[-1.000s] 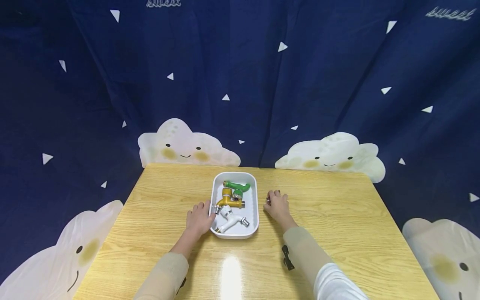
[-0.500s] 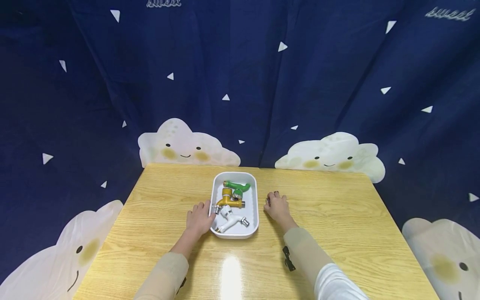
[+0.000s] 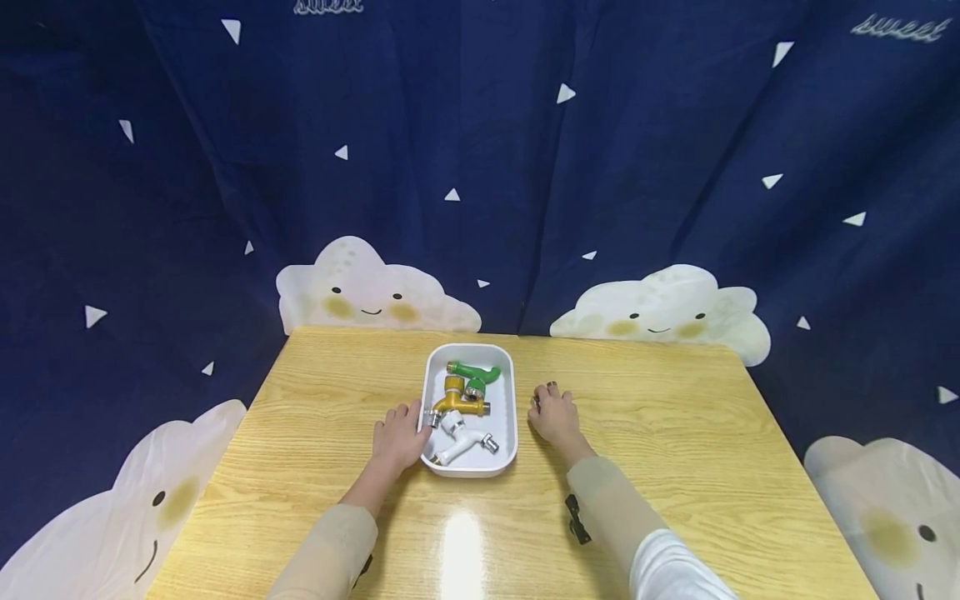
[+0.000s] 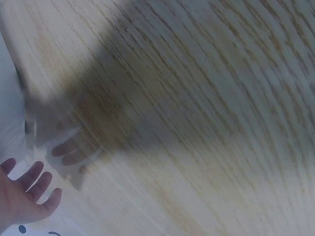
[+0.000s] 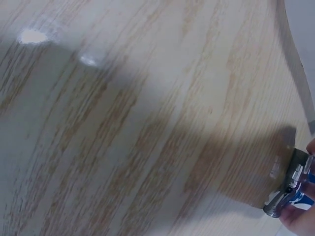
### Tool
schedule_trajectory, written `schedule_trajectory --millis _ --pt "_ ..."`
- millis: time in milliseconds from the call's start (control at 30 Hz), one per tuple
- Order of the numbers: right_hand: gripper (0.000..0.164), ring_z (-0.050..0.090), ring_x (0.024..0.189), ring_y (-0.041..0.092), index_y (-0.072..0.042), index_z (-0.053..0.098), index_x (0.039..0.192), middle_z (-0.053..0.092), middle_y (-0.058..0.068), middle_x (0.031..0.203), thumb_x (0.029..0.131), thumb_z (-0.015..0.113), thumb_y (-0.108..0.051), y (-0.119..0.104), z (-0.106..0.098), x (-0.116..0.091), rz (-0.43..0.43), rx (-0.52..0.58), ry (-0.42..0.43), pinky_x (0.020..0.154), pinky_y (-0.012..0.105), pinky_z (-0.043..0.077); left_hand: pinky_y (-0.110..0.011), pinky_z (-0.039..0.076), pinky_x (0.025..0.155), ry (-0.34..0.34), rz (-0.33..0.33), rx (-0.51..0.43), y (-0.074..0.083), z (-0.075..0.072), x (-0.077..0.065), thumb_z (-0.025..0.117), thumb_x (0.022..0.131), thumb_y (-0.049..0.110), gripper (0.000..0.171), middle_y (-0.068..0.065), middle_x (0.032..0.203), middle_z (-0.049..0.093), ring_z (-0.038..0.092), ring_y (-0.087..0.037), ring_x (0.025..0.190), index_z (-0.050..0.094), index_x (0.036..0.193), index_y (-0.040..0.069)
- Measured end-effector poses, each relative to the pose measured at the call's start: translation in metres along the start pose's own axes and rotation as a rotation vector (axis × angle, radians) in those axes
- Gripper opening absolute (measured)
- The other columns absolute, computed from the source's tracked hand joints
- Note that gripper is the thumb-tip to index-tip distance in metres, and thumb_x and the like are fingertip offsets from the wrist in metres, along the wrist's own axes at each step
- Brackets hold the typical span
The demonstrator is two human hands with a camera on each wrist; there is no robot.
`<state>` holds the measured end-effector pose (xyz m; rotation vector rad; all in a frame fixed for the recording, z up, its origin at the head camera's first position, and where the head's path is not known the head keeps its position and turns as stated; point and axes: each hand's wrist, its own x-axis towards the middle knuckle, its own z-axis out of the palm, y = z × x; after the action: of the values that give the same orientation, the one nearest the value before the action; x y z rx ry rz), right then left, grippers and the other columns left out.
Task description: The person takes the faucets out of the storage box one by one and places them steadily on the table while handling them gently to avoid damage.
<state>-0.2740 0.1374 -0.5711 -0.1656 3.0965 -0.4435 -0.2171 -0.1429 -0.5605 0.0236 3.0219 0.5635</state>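
A white tray [image 3: 512, 417] stands mid-table with a green tap [image 3: 480, 372], a yellow tap [image 3: 465, 406] and a white tap [image 3: 461, 443] lying in it. My left hand [image 3: 399, 437] rests at the tray's left side, its thumb by the rim and its other fingers loosely bent over the table. Right of the tray, my right hand [image 3: 556, 417] pinches a shiny metal tap [image 5: 288, 189] low over the table or on it; I cannot tell if they touch. Fingers hide most of this tap in the head view.
The wooden table [image 3: 660, 433] extends to both sides of the tray. Behind it hangs a dark blue curtain [image 3: 420, 125] with cloud prints. A black strap [image 3: 576, 518] hangs by the right sleeve.
Almost nothing differs. My right hand has shifted very slightly, still pinching the metal tap; the left hand, tray and its taps stay put.
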Motion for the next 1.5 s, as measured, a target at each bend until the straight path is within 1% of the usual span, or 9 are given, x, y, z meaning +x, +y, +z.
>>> schedule_trajectory --millis 133,367,500,733,933,1033,1133,1300,1500 --pt "0.034 0.048 0.097 0.039 -0.007 0.053 0.117 0.051 0.016 0.120 0.087 0.053 -0.023 -0.001 0.001 0.000 0.004 -0.006 -0.010 0.073 0.047 0.047 -0.054 0.036 0.087 -0.003 -0.003 0.001 0.000 -0.001 0.000 0.044 0.088 0.037 0.057 -0.018 0.123 0.049 0.043 -0.036 0.112 0.037 0.137 0.009" --pt "0.039 0.049 0.103 0.044 -0.007 0.050 0.123 0.050 0.016 0.127 0.087 0.052 -0.023 -0.003 -0.001 -0.003 -0.003 -0.014 0.001 0.084 0.051 0.044 -0.055 0.036 0.087 0.001 -0.004 0.002 0.000 0.000 0.000 0.044 0.088 0.037 0.057 -0.018 0.123 0.049 0.043 -0.036 0.112 0.037 0.137 0.009" --pt "0.044 0.046 0.112 0.043 -0.007 0.049 0.126 0.050 0.017 0.127 0.084 0.055 -0.020 -0.007 -0.007 -0.004 -0.023 0.008 0.059 0.091 0.053 0.040 -0.056 0.036 0.088 0.001 -0.002 -0.001 0.000 0.000 -0.001 0.044 0.088 0.037 0.057 -0.019 0.124 0.049 0.043 -0.036 0.113 0.037 0.138 0.009" --pt "0.047 0.047 0.114 0.038 -0.006 0.048 0.127 0.050 0.020 0.126 0.081 0.059 -0.015 -0.019 -0.023 0.001 -0.107 0.109 0.213 0.092 0.050 0.040 -0.055 0.035 0.089 -0.001 -0.004 -0.005 0.001 0.000 -0.001 0.043 0.088 0.037 0.058 -0.019 0.125 0.048 0.043 -0.037 0.114 0.037 0.138 0.009" --pt "0.052 0.047 0.116 0.035 -0.002 0.047 0.128 0.050 0.019 0.126 0.080 0.062 -0.016 -0.035 -0.033 0.003 -0.186 0.174 0.242 0.098 0.047 0.036 -0.054 0.036 0.088 0.003 -0.006 -0.009 0.001 -0.001 -0.001 0.044 0.088 0.036 0.056 -0.018 0.123 0.049 0.044 -0.036 0.112 0.038 0.137 0.010" --pt "0.055 0.047 0.116 0.034 -0.002 0.047 0.128 0.051 0.018 0.126 0.078 0.064 -0.018 -0.043 -0.036 0.002 -0.248 0.182 0.231 0.099 0.047 0.036 -0.055 0.036 0.088 0.002 -0.005 -0.009 0.001 -0.001 -0.001 0.044 0.088 0.036 0.057 -0.018 0.124 0.049 0.044 -0.036 0.112 0.038 0.137 0.009" --pt "0.058 0.046 0.119 0.033 -0.004 0.046 0.130 0.049 0.017 0.128 0.078 0.065 -0.021 -0.050 -0.037 0.000 -0.320 0.183 0.191 0.100 0.046 0.035 -0.055 0.035 0.088 0.000 -0.004 -0.013 0.001 -0.001 -0.002 0.044 0.088 0.036 0.057 -0.018 0.124 0.049 0.043 -0.036 0.113 0.037 0.138 0.009" --pt "0.062 0.042 0.123 0.031 -0.006 0.042 0.133 0.046 0.015 0.132 0.078 0.067 -0.020 -0.060 -0.036 -0.004 -0.443 0.202 0.088 0.102 0.044 0.033 -0.055 0.034 0.089 -0.002 -0.008 -0.024 0.000 -0.001 -0.002 0.044 0.088 0.036 0.058 -0.019 0.126 0.048 0.042 -0.037 0.115 0.037 0.138 0.008" --pt "0.065 0.040 0.125 0.029 -0.010 0.040 0.136 0.043 0.012 0.136 0.078 0.067 -0.023 -0.069 -0.033 -0.010 -0.537 0.167 -0.026 0.102 0.045 0.032 -0.054 0.037 0.086 0.025 0.001 0.001 0.000 0.001 -0.001 0.045 0.086 0.035 0.055 -0.018 0.121 0.051 0.045 -0.036 0.111 0.040 0.135 0.009"
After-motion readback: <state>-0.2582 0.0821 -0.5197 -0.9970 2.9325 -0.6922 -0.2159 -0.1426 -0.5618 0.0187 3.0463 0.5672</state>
